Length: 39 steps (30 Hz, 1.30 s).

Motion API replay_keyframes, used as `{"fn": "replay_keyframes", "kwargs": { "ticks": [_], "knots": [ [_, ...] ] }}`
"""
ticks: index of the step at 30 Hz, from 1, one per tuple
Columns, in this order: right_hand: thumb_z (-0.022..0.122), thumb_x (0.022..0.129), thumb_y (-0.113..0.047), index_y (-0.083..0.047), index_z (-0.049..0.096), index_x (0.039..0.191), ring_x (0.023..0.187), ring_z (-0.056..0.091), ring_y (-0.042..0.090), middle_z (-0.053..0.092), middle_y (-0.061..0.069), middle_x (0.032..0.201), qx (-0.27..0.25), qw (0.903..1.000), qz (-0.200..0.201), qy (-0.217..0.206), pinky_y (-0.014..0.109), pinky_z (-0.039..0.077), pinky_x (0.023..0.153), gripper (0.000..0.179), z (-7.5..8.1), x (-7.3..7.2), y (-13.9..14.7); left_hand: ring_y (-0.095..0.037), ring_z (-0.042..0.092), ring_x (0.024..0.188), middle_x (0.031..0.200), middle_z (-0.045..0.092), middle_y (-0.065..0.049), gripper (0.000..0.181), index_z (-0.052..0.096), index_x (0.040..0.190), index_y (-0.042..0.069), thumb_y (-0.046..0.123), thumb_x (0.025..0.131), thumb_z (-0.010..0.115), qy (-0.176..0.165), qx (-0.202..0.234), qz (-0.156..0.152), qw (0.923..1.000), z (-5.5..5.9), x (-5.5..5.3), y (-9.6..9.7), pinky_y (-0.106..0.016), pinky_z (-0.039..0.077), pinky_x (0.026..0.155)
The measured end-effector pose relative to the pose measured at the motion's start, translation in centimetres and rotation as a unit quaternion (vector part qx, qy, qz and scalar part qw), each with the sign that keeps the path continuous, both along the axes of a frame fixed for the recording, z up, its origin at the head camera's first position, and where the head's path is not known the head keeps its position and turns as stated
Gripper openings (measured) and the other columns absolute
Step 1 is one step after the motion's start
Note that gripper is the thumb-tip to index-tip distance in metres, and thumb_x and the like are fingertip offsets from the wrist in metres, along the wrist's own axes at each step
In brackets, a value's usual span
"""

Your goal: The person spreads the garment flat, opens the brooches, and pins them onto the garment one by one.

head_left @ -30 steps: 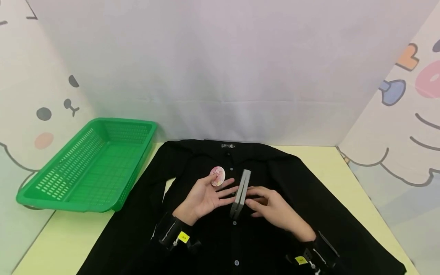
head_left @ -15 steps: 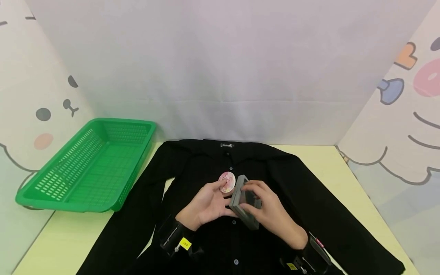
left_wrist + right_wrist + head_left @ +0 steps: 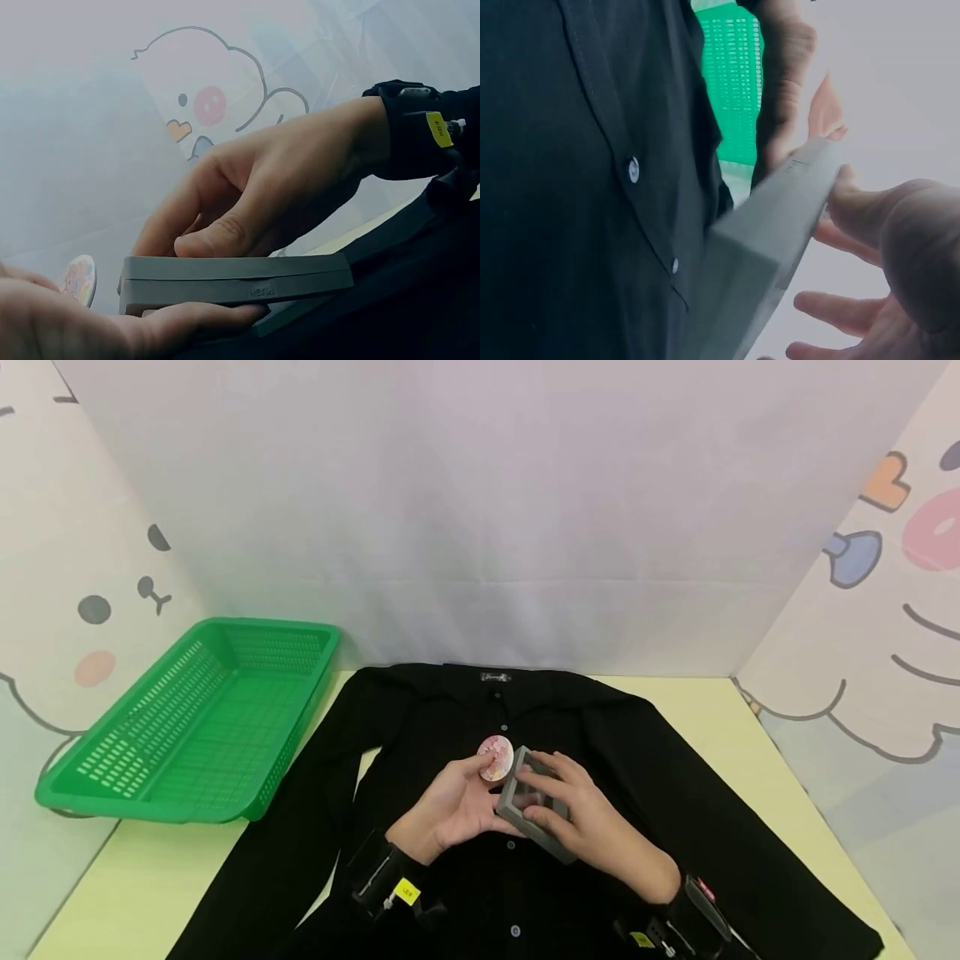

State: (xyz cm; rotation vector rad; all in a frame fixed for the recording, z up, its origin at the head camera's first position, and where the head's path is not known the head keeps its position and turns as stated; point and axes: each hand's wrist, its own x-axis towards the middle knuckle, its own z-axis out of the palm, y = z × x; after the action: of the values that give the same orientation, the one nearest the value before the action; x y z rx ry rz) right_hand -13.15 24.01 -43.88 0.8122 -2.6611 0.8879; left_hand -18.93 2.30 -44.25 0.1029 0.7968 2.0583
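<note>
My left hand [image 3: 453, 810] pinches a round badge [image 3: 497, 758] with a pink floral print between thumb and forefinger. Its lower fingers lie under a rectangular grey case [image 3: 534, 833] with a clear window. From the right, my right hand [image 3: 581, 814] holds the case, its fingers bent over the window and its thumb at the near side. In the left wrist view the case [image 3: 225, 281] lies edge-on between both hands, with small lettering on its side. The right wrist view shows the case [image 3: 787, 195] tilted beside the thumb, the other fingers spread behind it.
A black button-up shirt [image 3: 637, 760] lies spread on the pale yellow table [image 3: 712, 718], sleeves out to both sides. A green plastic basket [image 3: 187, 810] stands at the left back. White cloth [image 3: 480, 527] hangs behind, with cartoon-printed panels at both sides.
My left hand has moved slightly right with the badge. My right hand has come over the case, which has turned from edge-on to show its window and now leans on the left fingers.
</note>
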Motion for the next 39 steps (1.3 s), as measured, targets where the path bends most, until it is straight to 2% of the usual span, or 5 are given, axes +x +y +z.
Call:
{"fn": "replay_keyframes", "kwargs": {
  "ticks": [10,15,24,29,39],
  "knots": [
    [0.082,0.089,-0.043,-0.002,0.039,0.155,0.146,0.029,0.060,0.028,0.036,0.160,-0.001,0.9802,-0.125,-0.154,0.073,0.038,0.109,0.089,0.8,0.0,0.8,-0.046,0.031,0.152,0.166,0.025,-0.022,0.053,0.017,0.164,0.020,0.033,0.114,0.028,0.003,-0.042,0.054,0.9977,-0.1,0.0,0.3,-0.070,0.023,0.121],
    [0.079,0.091,-0.045,0.001,0.020,0.161,0.132,0.050,0.047,0.032,0.034,0.157,-0.035,0.9590,-0.118,-0.256,0.057,0.049,0.103,0.102,0.4,-0.5,1.1,-0.045,0.031,0.152,0.165,0.025,-0.021,0.053,0.019,0.164,0.020,0.034,0.114,0.029,0.008,-0.047,0.047,0.9977,-0.3,0.0,0.2,-0.070,0.023,0.121],
    [0.056,0.109,-0.027,0.000,0.017,0.161,0.102,0.070,0.026,0.058,0.027,0.135,-0.257,0.8673,-0.049,-0.424,0.041,0.060,0.084,0.071,1.1,-1.3,3.3,-0.036,0.055,0.134,0.161,0.032,-0.011,0.034,0.039,0.148,0.031,0.032,0.114,0.032,-0.018,-0.007,0.073,0.9972,0.2,-0.4,-0.9,-0.066,0.027,0.122],
    [0.058,0.107,-0.031,0.007,0.027,0.157,0.110,0.071,0.022,0.059,0.021,0.133,-0.317,0.8395,-0.030,-0.441,0.043,0.059,0.097,0.070,1.5,-1.4,4.9,-0.040,0.043,0.147,0.162,0.034,-0.013,0.043,0.032,0.157,0.027,0.033,0.114,0.033,0.003,-0.006,0.058,0.9983,0.4,-0.9,-1.1,-0.065,0.029,0.122],
    [0.059,0.107,-0.025,0.014,0.037,0.150,0.081,0.064,0.004,0.074,-0.010,0.106,-0.294,0.8736,-0.132,-0.364,0.024,0.059,0.074,0.062,2.4,-3.6,11.0,-0.046,0.037,0.149,0.161,0.033,-0.023,0.055,0.025,0.162,0.010,0.026,0.113,0.042,0.032,-0.060,0.058,0.9960,-0.7,-1.3,-1.4,-0.073,0.035,0.113]
  ]
}}
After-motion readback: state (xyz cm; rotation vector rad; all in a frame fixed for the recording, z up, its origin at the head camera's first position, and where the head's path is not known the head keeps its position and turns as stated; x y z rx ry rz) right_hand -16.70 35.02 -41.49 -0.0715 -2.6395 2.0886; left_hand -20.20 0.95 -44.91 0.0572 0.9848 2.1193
